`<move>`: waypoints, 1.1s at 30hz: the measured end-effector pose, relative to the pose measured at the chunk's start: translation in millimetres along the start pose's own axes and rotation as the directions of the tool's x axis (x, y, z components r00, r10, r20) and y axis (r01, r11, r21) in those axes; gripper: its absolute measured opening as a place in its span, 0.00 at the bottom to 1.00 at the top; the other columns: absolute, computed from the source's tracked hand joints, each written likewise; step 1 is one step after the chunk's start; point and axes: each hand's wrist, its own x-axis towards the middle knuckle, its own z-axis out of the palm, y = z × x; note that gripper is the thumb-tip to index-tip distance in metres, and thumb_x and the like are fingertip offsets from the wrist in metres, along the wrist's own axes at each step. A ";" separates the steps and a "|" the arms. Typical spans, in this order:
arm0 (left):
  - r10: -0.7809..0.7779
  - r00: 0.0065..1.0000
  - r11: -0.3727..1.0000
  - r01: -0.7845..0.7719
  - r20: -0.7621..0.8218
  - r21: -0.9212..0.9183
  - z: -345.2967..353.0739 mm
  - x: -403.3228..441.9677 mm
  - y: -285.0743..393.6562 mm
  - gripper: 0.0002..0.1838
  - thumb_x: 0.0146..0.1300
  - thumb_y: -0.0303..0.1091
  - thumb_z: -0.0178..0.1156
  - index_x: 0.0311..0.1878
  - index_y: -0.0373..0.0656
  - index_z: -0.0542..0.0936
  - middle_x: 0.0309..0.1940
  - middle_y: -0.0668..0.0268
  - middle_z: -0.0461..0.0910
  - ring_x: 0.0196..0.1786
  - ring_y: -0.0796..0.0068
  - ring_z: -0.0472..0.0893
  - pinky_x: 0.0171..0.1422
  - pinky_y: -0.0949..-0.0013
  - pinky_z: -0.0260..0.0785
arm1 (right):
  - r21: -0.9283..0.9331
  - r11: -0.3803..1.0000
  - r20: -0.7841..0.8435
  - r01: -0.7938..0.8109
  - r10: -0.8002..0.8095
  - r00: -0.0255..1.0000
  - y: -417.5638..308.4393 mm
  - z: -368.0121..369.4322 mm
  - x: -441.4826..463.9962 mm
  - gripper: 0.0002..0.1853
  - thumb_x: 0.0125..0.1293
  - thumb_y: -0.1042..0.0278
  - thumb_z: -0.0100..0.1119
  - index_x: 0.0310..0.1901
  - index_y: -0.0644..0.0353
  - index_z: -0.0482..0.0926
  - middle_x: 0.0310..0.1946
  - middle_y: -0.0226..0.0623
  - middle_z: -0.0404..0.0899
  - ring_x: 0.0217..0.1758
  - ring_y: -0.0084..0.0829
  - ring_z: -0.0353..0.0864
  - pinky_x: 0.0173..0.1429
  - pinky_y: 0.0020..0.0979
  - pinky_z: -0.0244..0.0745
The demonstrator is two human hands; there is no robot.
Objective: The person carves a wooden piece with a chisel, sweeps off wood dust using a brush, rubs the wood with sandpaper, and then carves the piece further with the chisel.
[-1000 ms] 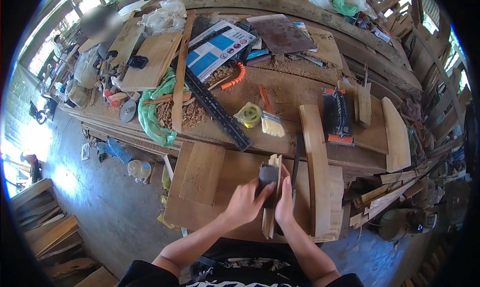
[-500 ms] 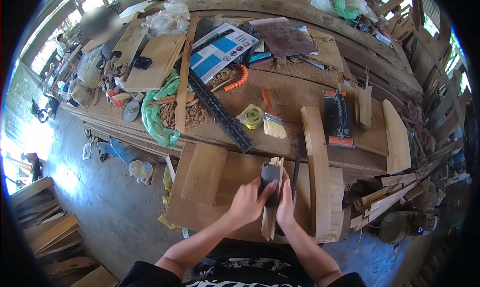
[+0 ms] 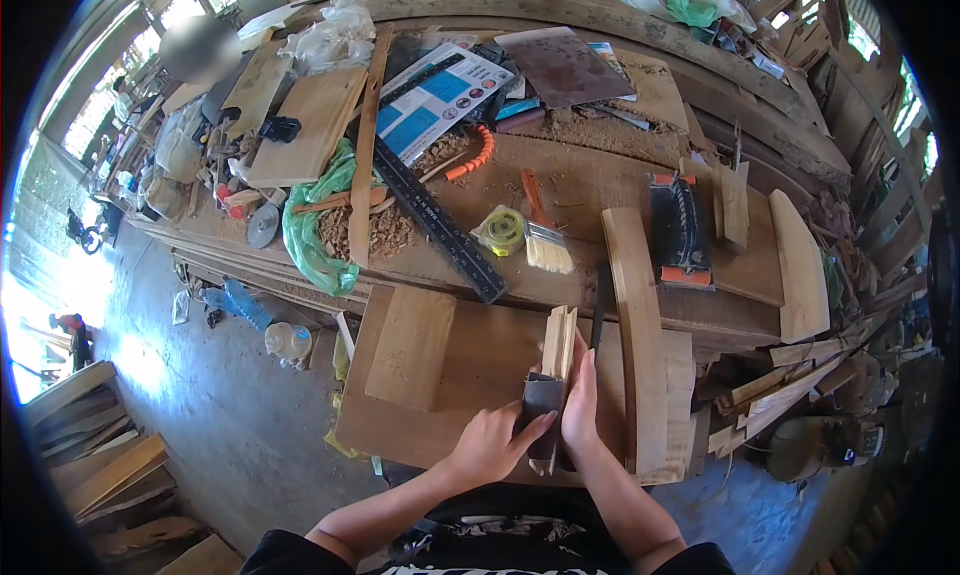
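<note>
My left hand [image 3: 488, 445] is closed on a dark grey sanding block [image 3: 541, 393], thumb across its face. The block lies against the lower part of a narrow grooved piece of wood [image 3: 558, 340], which stands up between my hands. My right hand [image 3: 579, 405] grips that piece from the right, its fingers mostly hidden behind it. Beneath my hands is a brown wooden board [image 3: 490, 345]. A flat rectangular wood block [image 3: 410, 350] lies to the left, and a long curved wood strip [image 3: 636, 345] to the right.
On the bench behind lie a black ruler [image 3: 440, 220], a yellow tape measure [image 3: 502, 232], a paintbrush [image 3: 546, 240] and a hand sander [image 3: 680, 230]. A green plastic bag [image 3: 320, 245] holds wood shavings. Scrap wood [image 3: 790, 385] is piled at right.
My left hand has slid the sanding block down along the grooved piece toward my body, baring its upper end. My right hand still holds the piece.
</note>
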 end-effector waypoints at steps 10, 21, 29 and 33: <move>-0.023 0.987 0.993 0.041 -0.156 0.110 -16.1 73.0 6.6 0.28 0.69 0.55 0.55 0.32 0.32 0.77 0.27 0.40 0.79 0.35 0.37 0.80 0.36 0.47 0.71 | -0.064 0.989 0.021 0.130 -0.129 0.991 2.0 8.1 -9.6 0.33 0.79 0.44 0.26 0.76 0.60 0.49 0.72 0.37 0.59 0.76 0.30 0.56 0.78 0.33 0.48; -0.028 0.999 0.999 0.028 0.018 0.045 -4.0 -0.5 0.7 0.23 0.68 0.49 0.59 0.37 0.32 0.79 0.28 0.42 0.80 0.35 0.38 0.80 0.38 0.50 0.72 | -0.014 1.000 0.034 -0.011 0.012 0.999 -6.6 6.5 -8.5 0.35 0.78 0.39 0.27 0.77 0.54 0.48 0.63 0.34 0.65 0.60 0.26 0.68 0.67 0.30 0.62; 0.043 0.983 0.995 -0.025 -0.179 0.101 -8.1 64.4 -1.5 0.25 0.70 0.52 0.55 0.36 0.33 0.76 0.28 0.41 0.80 0.35 0.39 0.81 0.37 0.50 0.72 | -0.092 0.988 0.022 0.125 -0.123 0.992 2.8 6.1 -6.7 0.33 0.80 0.45 0.25 0.75 0.63 0.52 0.74 0.38 0.58 0.77 0.30 0.53 0.79 0.33 0.43; 0.011 0.972 0.989 0.025 -0.235 0.147 -6.5 88.0 -2.1 0.25 0.71 0.51 0.53 0.37 0.32 0.76 0.28 0.39 0.79 0.36 0.37 0.79 0.39 0.48 0.70 | -0.100 0.990 0.010 0.103 -0.103 0.995 -9.6 13.6 -7.8 0.36 0.79 0.43 0.24 0.76 0.63 0.47 0.78 0.39 0.48 0.80 0.31 0.45 0.81 0.33 0.37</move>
